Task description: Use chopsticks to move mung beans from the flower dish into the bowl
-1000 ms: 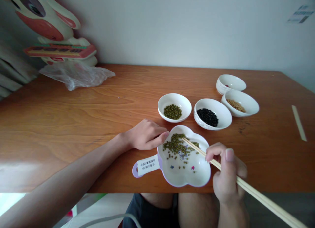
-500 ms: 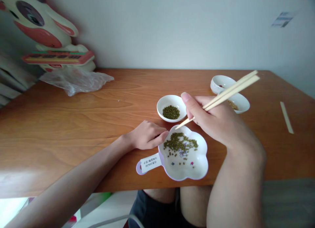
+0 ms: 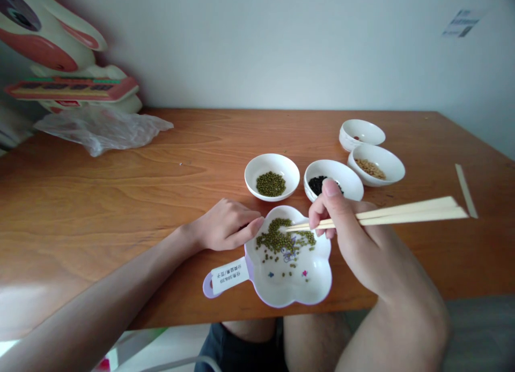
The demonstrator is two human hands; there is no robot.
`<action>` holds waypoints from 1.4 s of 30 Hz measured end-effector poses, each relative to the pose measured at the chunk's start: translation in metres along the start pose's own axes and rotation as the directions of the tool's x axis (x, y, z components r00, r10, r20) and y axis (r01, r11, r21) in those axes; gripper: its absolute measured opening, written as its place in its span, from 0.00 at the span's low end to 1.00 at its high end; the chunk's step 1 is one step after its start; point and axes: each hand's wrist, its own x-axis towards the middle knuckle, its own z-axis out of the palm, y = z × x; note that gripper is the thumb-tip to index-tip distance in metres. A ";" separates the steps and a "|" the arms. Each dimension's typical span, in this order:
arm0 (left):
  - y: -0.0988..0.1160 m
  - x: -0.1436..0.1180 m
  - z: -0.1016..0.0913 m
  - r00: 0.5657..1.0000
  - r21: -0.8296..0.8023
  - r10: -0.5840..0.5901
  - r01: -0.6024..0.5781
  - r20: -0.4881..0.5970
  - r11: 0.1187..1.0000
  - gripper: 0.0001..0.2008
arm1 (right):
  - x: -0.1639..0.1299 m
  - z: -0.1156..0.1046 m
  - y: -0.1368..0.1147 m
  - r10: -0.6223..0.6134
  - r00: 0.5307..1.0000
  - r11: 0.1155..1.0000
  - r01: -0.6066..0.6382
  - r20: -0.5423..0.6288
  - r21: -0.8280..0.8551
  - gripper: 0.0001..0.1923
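My right hand (image 3: pixel 354 227) is closed around a pair of wooden chopsticks (image 3: pixel 406 211); their tips reach into the green mung beans (image 3: pixel 277 238) in a flower-shaped white dish (image 3: pixel 309 286) with a lilac rim and labelled handle. At the dish's left rim, my left hand (image 3: pixel 229 224) grips the edge with curled fingers, the thumb lying against it. Just behind the dish stands a white bowl (image 3: pixel 251 181) of mung beans (image 3: pixel 271 184). Another white bowl (image 3: pixel 350 181), with black beans (image 3: pixel 317 184), is partly covered by my right hand.
Farther right are a bowl (image 3: pixel 392 165) of pale tan kernels (image 3: pixel 370 169) and a bowl (image 3: pixel 368 132) with something reddish. A pale wooden strip (image 3: pixel 466 191) lies at the right. A plastic bag (image 3: pixel 104 128) and a toy keyboard (image 3: pixel 76 88) occupy the back left.
My right hand has lowered toward me, bringing the chopstick tips from the dish's back rim down into the beans. The black-bean bowl now shows. My left hand stays at the rim.
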 end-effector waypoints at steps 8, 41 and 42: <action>0.001 0.000 -0.001 1.000 -0.021 -0.018 0.018 0.014 1.000 0.17 | 0.000 -0.003 0.010 0.038 0.999 0.999 -0.038 0.026 0.008 0.35; 0.001 0.000 0.000 1.000 0.045 -0.023 0.022 0.018 0.999 0.18 | -0.008 -0.001 0.004 -0.061 0.998 0.998 0.061 0.019 -0.024 0.27; 0.001 0.000 0.000 1.000 0.047 -0.021 0.020 0.016 0.999 0.18 | -0.008 -0.001 0.004 -0.052 0.998 0.998 0.052 0.022 -0.028 0.27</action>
